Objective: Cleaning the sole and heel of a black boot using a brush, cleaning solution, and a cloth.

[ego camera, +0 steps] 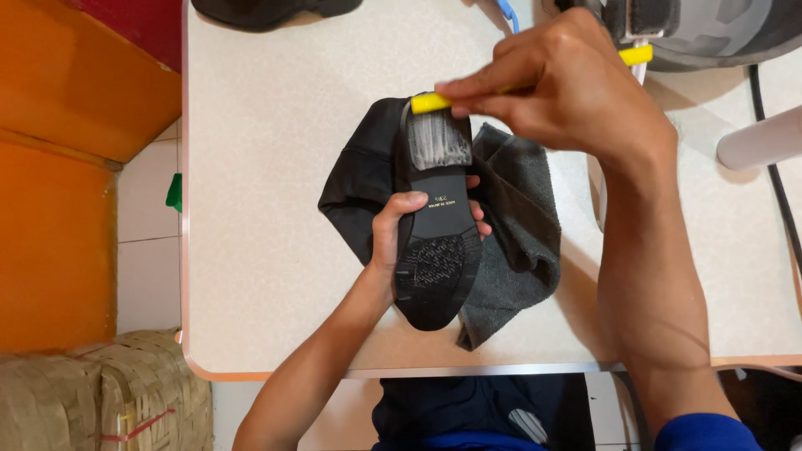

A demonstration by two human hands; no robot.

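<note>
Speckled cream table (267, 276), orange cabinet (58, 167) and woven basket (100, 392) alongside. Left hand (397, 230) clasps black shoe (439, 242), sole up, over grey cloth (518, 217). Right hand (560, 83) pinches yellow brush (430, 103) at heel.

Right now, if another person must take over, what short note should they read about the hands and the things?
Left hand: grips the black boot at its middle, sole turned up.
Right hand: holds a yellow-handled brush, bristles on the heel.
The boot lies over a grey cloth on the white table.
Done: the heel looks pale, as if wet or soapy; I cannot tell which.
Left: the front of the sole looks dark and not yet brushed.
</note>
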